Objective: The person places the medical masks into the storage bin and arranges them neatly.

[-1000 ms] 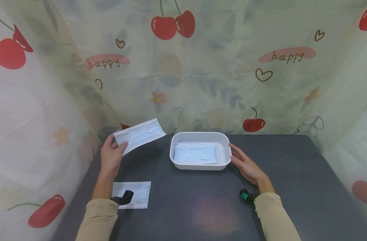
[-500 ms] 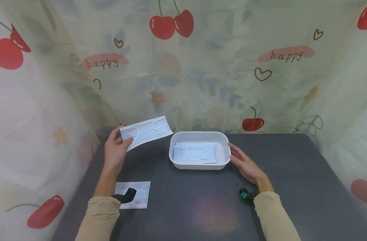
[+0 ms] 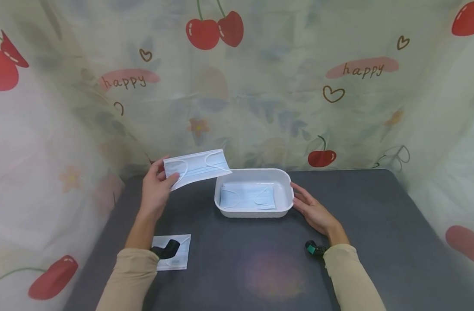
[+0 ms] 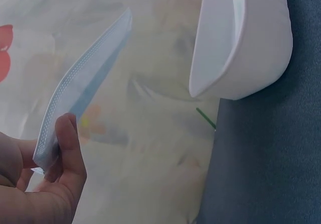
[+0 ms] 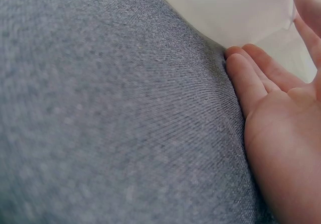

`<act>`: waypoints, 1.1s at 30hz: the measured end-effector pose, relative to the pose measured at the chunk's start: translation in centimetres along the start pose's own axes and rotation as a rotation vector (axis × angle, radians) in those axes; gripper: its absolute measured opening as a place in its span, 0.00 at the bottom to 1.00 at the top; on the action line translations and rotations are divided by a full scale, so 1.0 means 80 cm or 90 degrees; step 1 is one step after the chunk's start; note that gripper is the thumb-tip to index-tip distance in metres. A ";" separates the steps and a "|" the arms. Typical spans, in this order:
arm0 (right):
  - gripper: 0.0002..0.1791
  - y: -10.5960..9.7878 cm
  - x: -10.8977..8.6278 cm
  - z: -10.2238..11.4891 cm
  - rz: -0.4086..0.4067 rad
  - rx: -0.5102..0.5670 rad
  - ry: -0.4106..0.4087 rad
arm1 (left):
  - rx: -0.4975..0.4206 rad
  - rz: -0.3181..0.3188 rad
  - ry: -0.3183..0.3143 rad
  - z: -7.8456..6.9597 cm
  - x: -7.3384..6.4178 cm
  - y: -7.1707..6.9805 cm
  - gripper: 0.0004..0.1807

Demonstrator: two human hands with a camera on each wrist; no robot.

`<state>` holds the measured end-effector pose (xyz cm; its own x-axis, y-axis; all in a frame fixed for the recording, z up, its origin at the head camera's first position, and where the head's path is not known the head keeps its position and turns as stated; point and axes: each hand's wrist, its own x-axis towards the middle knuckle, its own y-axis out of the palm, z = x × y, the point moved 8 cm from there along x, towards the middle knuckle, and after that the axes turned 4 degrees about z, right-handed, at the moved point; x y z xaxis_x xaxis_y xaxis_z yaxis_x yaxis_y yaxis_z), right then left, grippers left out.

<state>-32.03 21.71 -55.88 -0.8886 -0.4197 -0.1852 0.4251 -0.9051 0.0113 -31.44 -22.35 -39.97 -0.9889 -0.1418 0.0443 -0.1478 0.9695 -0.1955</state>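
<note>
My left hand (image 3: 155,192) pinches a pale blue face mask (image 3: 199,167) by its left end, thumb in front. The mask is held aloft and tilted, its right corner just over the left rim of a white plastic box (image 3: 254,214). Seen edge-on in the left wrist view, the mask (image 4: 83,86) is apart from the box (image 4: 261,48). Inside the box lies at least one more face mask (image 3: 247,197), flat, toward its left side. Relaxed fingers of my right hand (image 3: 318,216) touch the box's right end; the right wrist view shows those fingers (image 5: 246,81) low against its wall.
Another face mask (image 3: 183,255) lies flat on the dark grey table (image 3: 229,268), partly hidden beneath my left wrist and its black strap camera (image 3: 168,249). A cherry-printed curtain (image 3: 256,108) hangs behind the table and at both sides.
My left hand has carried its mask rightward, up to the box's left rim. The right hand stays at the box. The whole head view has shifted slightly.
</note>
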 end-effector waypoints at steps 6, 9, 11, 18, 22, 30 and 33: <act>0.37 0.000 0.000 0.000 0.002 0.007 0.002 | -0.027 0.049 0.010 -0.002 0.001 0.016 0.32; 0.37 0.001 0.000 0.001 0.003 0.013 -0.001 | -0.029 0.067 0.001 -0.002 0.004 0.022 0.33; 0.37 0.001 -0.001 0.001 0.003 0.016 -0.003 | -0.025 0.076 -0.006 -0.002 0.006 0.027 0.34; 0.37 0.001 -0.001 0.002 0.004 0.019 -0.009 | -0.050 0.091 -0.003 -0.007 0.015 0.047 0.34; 0.37 0.001 -0.001 0.002 0.003 0.020 -0.012 | -0.064 0.103 -0.005 -0.007 0.016 0.061 0.34; 0.37 0.000 0.000 0.001 -0.002 0.020 -0.015 | -0.061 0.122 -0.027 0.003 0.017 0.086 0.34; 0.37 0.000 -0.001 0.001 -0.005 0.016 -0.012 | -0.054 0.132 -0.036 0.008 0.017 0.095 0.34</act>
<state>-32.01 21.75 -55.78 -0.8953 -0.4134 -0.1661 0.4136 -0.9098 0.0347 -33.92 -15.32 -42.05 -0.9976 0.0527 -0.0441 0.0574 0.9920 -0.1121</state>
